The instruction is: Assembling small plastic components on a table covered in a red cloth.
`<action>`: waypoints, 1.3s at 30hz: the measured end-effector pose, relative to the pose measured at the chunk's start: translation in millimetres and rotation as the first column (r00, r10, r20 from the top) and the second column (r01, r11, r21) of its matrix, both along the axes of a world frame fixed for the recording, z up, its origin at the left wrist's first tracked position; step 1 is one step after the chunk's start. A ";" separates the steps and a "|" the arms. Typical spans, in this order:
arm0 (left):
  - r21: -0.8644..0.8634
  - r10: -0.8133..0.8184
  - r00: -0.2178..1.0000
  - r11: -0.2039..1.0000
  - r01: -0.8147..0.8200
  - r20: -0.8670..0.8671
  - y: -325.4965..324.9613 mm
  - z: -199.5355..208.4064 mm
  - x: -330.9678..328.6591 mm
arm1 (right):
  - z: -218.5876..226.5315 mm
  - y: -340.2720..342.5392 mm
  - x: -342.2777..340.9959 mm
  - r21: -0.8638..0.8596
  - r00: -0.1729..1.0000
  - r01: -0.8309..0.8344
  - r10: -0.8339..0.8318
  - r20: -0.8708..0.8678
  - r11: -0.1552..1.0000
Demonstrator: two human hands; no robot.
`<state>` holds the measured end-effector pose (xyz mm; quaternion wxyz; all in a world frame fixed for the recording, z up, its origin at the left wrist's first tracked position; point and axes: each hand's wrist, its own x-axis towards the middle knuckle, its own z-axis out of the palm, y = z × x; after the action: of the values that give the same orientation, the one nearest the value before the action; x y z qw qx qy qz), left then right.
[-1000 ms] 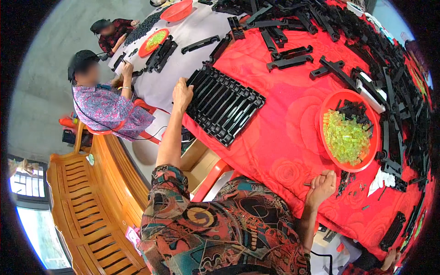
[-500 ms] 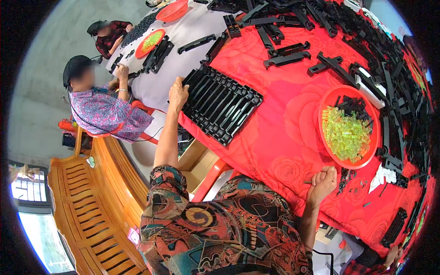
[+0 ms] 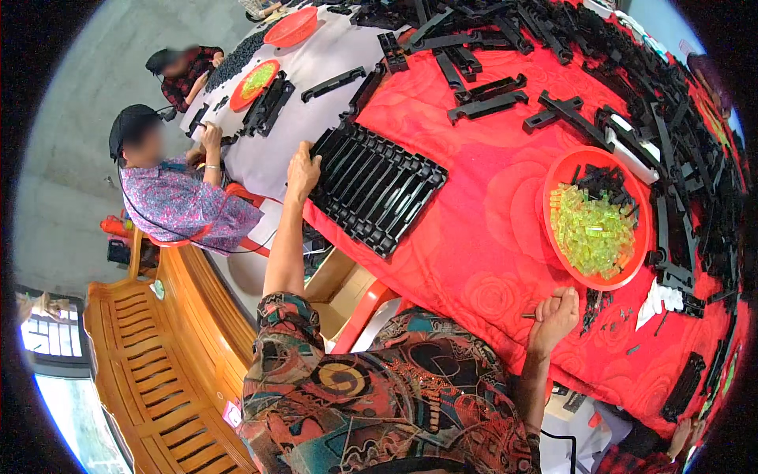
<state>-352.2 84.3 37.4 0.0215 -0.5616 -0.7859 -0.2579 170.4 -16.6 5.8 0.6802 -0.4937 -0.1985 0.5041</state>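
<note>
A row of long black plastic strips (image 3: pixel 380 189) lies side by side on the red tablecloth, forming a slanted block. At its left edge, my left hand (image 3: pixel 302 171) has its fingers closed on the endmost strip. My right hand (image 3: pixel 556 317) is a fist over the front of the cloth, wrapped round a thin stick-like tool (image 3: pixel 529 316); only its short tip pokes out to the left. Just beyond that fist stands a round red basin (image 3: pixel 553 254) with clear yellow-green pieces (image 3: pixel 591 229) and small black pieces (image 3: pixel 606 183).
Loose black strips (image 3: pixel 493 104) are scattered behind, heaped thickly along the far right. White pieces (image 3: pixel 662 302) lie right of the basin. Two people (image 3: pixel 170 182) sit at the left by a grey-white cloth (image 3: pixel 272 150). A wooden bench (image 3: pixel 150 355) is at lower left.
The whole view shifts slightly. My left hand stays at the end of the strip row, and my right fist keeps its place with the tool.
</note>
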 end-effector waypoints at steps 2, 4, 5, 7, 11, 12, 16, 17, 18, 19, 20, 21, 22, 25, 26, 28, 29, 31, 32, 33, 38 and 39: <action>-0.044 0.012 1.000 0.999 -0.013 -0.010 1.9 -3.7 -4.7 | -2.3 -0.1 -0.1 0.001 1.000 0.002 -0.002 -0.004 1.000; -0.055 0.080 0.993 0.995 -0.085 -0.087 -0.3 0.1 5.5 | -3.8 0.8 0.1 0.009 1.000 0.008 -0.008 -0.014 1.000; -0.056 0.113 0.986 0.991 -0.120 -0.125 0.6 5.8 12.9 | -3.4 0.5 0.3 0.010 1.000 0.008 -0.008 -0.018 1.000; 0.058 0.150 0.962 0.988 -0.140 -0.227 9.0 10.6 17.3 | -1.9 -0.4 0.4 0.010 1.000 0.004 -0.003 -0.024 1.000; 0.161 0.132 0.931 0.984 -0.081 -0.340 53.9 22.9 22.9 | -2.2 0.1 0.7 -0.009 1.000 0.005 -0.005 -0.001 1.000; 0.145 0.107 0.927 0.988 -0.057 -0.360 68.7 26.3 23.7 | -2.2 -0.2 0.4 -0.012 1.000 0.000 0.000 0.009 1.000; -0.030 0.005 0.878 0.999 -0.022 -0.479 127.4 45.9 61.5 | -0.2 -3.9 -0.3 -0.009 1.000 0.012 -0.012 -0.018 1.000; -0.093 0.007 0.869 0.994 -0.060 -0.494 140.7 43.3 67.7 | -1.4 -5.9 -0.6 -0.009 1.000 0.018 -0.019 -0.009 1.000; -0.152 0.009 0.858 0.983 -0.101 -0.514 154.5 42.7 71.3 | -3.5 -7.8 -1.5 -0.006 1.000 0.024 -0.024 -0.004 1.000; -0.200 0.007 0.899 0.974 -0.105 -0.438 170.0 33.1 65.8 | -4.4 -10.1 -2.5 -0.003 1.000 0.029 -0.029 0.001 1.000; -0.239 0.008 0.912 0.964 -0.116 -0.411 184.6 11.7 49.7 | -2.4 -12.0 -4.1 -0.007 1.000 0.025 -0.025 0.008 1.000; -0.274 0.020 0.918 0.951 -0.139 -0.395 193.7 -7.2 24.6 | -0.6 -13.8 -6.7 -0.007 1.000 0.011 -0.011 0.003 1.000; -0.312 0.016 0.929 0.940 -0.140 -0.369 201.3 -8.1 30.3 | 0.3 -15.7 -6.7 -0.009 1.000 0.016 -0.016 0.009 1.000; -0.352 0.046 0.920 0.915 -0.195 -0.389 208.7 -13.0 40.9 | -2.3 -15.9 -4.6 -0.028 1.000 0.026 -0.027 -0.009 0.999; -0.329 0.072 0.915 0.919 -0.215 -0.397 210.0 -13.9 43.5 | -2.9 -15.9 -5.0 -0.036 0.999 0.037 -0.038 -0.014 0.999; -0.277 0.073 0.898 0.938 -0.210 -0.434 212.0 -17.5 48.0 | -1.8 -14.2 -3.2 -0.058 1.000 0.025 -0.026 -0.013 0.998; -0.266 0.072 0.891 0.941 -0.210 -0.448 210.8 -21.2 41.2 | -1.5 -13.5 -2.5 -0.069 1.000 0.016 -0.018 -0.016 0.997; -0.257 0.059 0.880 0.946 -0.200 -0.471 213.2 -23.0 34.7 | -5.2 -12.6 -4.4 -0.035 1.000 -0.010 0.011 0.011 0.999; -0.259 0.049 0.878 0.946 -0.193 -0.476 212.8 -23.7 35.3 | -6.1 -12.9 -4.1 -0.021 0.999 -0.026 0.027 0.032 0.999; -0.261 0.039 0.875 0.947 -0.186 -0.482 213.3 -26.5 38.8 | -5.9 -14.0 -2.4 -0.026 1.000 -0.014 0.015 0.025 1.000; -0.129 0.042 0.765 0.978 -0.162 -0.643 220.3 -35.9 47.4 | -9.3 -16.5 -0.6 -0.023 0.999 0.028 -0.029 -0.020 0.999; -0.134 0.038 0.774 0.978 -0.158 -0.632 222.0 -39.1 37.6 | -7.3 -16.5 -1.0 -0.034 0.999 0.021 -0.022 -0.026 0.999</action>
<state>-314.6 306.2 -1.6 0.2440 -0.5730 -0.7822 0.0167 169.4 -33.0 -1.5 0.6798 -0.5006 -0.1754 0.5065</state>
